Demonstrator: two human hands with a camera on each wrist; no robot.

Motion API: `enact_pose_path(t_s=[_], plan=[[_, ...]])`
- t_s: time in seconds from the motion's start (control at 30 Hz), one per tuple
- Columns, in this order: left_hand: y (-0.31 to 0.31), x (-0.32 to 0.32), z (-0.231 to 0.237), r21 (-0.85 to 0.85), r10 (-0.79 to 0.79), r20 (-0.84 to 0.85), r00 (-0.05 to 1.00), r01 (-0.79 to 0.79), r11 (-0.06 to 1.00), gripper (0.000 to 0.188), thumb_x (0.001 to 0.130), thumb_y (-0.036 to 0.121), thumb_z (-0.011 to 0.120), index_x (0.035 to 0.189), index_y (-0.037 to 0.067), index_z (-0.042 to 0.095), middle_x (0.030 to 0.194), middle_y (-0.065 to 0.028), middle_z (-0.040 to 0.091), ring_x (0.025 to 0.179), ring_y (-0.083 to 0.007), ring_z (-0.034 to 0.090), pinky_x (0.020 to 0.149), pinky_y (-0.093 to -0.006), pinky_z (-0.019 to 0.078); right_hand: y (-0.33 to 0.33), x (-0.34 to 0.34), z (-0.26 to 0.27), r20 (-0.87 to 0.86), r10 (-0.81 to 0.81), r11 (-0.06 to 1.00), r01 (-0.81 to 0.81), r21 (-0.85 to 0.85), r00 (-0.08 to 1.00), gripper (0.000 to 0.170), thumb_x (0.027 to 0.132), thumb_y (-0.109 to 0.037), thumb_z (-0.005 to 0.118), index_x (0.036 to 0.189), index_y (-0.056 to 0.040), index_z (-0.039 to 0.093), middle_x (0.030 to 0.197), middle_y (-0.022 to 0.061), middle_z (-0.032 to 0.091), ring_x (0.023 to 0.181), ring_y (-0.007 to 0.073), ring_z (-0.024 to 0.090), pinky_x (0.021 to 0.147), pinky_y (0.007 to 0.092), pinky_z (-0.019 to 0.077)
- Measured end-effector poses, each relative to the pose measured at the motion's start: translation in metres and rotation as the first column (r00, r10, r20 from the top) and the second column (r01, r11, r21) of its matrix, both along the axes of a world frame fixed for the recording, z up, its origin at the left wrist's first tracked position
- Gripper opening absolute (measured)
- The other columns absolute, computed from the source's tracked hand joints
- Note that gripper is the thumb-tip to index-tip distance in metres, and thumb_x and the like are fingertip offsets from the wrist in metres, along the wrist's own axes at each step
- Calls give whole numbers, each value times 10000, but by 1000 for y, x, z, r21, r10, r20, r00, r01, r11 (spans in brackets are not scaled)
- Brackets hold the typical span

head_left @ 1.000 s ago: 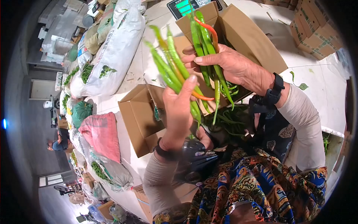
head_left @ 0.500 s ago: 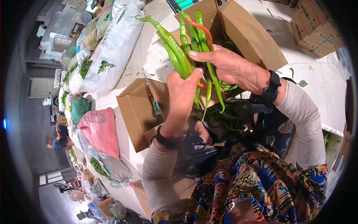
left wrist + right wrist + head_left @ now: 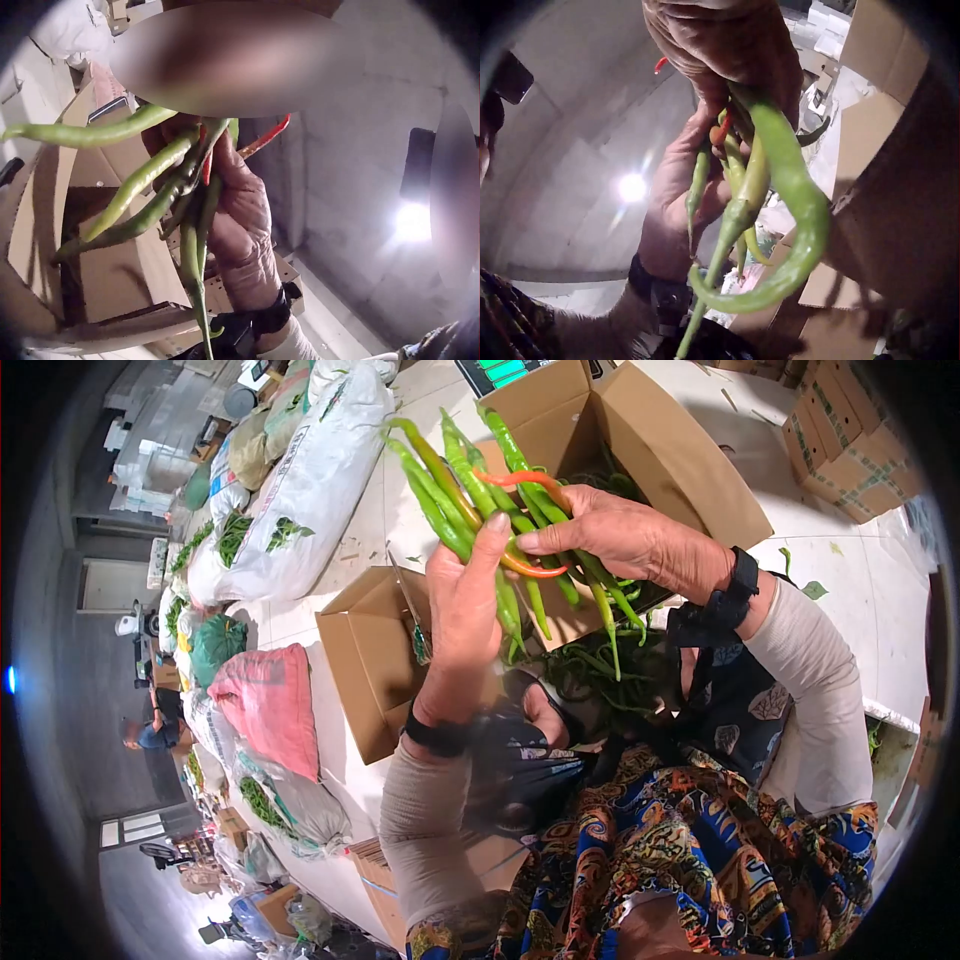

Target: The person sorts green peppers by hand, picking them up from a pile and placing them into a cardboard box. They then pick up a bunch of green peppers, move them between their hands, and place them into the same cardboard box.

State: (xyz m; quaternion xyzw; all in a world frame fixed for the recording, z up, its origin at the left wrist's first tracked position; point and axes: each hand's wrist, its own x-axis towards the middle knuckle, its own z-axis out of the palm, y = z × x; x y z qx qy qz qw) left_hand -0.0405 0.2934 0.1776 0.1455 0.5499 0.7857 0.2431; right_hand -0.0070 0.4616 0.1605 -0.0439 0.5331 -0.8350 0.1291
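Note:
My left hand (image 3: 462, 605) grips a bunch of long chili peppers (image 3: 432, 510), its thumb laid across them. Most are green; one turns orange-red toward its tip (image 3: 540, 569). My right hand (image 3: 625, 538) holds a second bunch of green chili peppers (image 3: 515, 455), with a curved red chili pepper (image 3: 525, 477) among them. Both bunches meet and overlap between the hands, thumbs close together. Stems and tips hang below the right hand (image 3: 244, 217) in the left wrist view. A bent green chili pepper (image 3: 799, 195) curls down close to the right wrist camera.
A large open carton (image 3: 685, 455) stands behind the hands, a smaller open carton (image 3: 365, 660) to the left. More green peppers (image 3: 605, 685) lie below the hands. White sacks (image 3: 320, 490), a pink sack (image 3: 270, 710) and stacked cartons (image 3: 850, 435) surround the spot.
My left hand first rose to the right hand, then shifted slightly left, its bunch fanning out. The right hand's bunch, upright before, now leans left.

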Motion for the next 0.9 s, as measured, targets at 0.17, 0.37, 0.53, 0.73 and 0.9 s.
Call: enact_pose_path(t_s=[0.17, 0.37, 0.53, 0.73, 0.9], plan=[[0, 3, -4, -105, 54, -150, 987, -70, 992, 285, 943, 178, 576, 1167, 3, 563, 1019, -58, 630, 869, -113, 615, 749, -267, 521, -8, 2, -9, 31, -31, 999, 31, -21, 999, 489, 824, -114, 694, 1264, -3, 510, 990, 60, 641, 883, 118, 563, 750, 257, 465], [-1, 4, 3, -334, 107, -407, 907, -257, 907, 316, 911, 262, 622, 1039, -26, 634, 886, -65, 648, 765, -82, 576, 669, -257, 485, -13, 7, -5, -35, -122, 990, 124, 65, 992, 433, 831, -103, 674, 1236, -40, 536, 893, 50, 634, 756, 90, 566, 664, 247, 468], [-4, 4, 1, -313, 32, -250, 968, -112, 943, 249, 910, 207, 634, 1050, 2, 609, 864, -28, 616, 661, -74, 532, 589, -223, 436, -5, 13, 11, -10, -66, 997, 66, -42, 998, 384, 837, -112, 680, 1197, -45, 565, 932, 23, 639, 853, 105, 585, 780, 258, 464], [-8, 3, 9, -241, 56, -208, 976, -107, 964, 267, 927, 155, 596, 1132, -15, 588, 858, -15, 602, 678, -43, 501, 583, -188, 405, -6, 8, 9, 54, -137, 975, 144, -170, 989, 273, 839, -95, 666, 1099, -26, 619, 932, 52, 672, 894, 148, 622, 859, 287, 482], [-14, 8, 21, -343, -81, -201, 976, 7, 939, 296, 923, 218, 594, 1137, 13, 613, 803, 9, 581, 638, -35, 468, 559, -186, 378, 8, -2, 14, 200, -203, 939, 249, -239, 959, 250, 867, -92, 645, 1100, -11, 606, 961, 100, 667, 840, 175, 646, 784, 315, 540]])
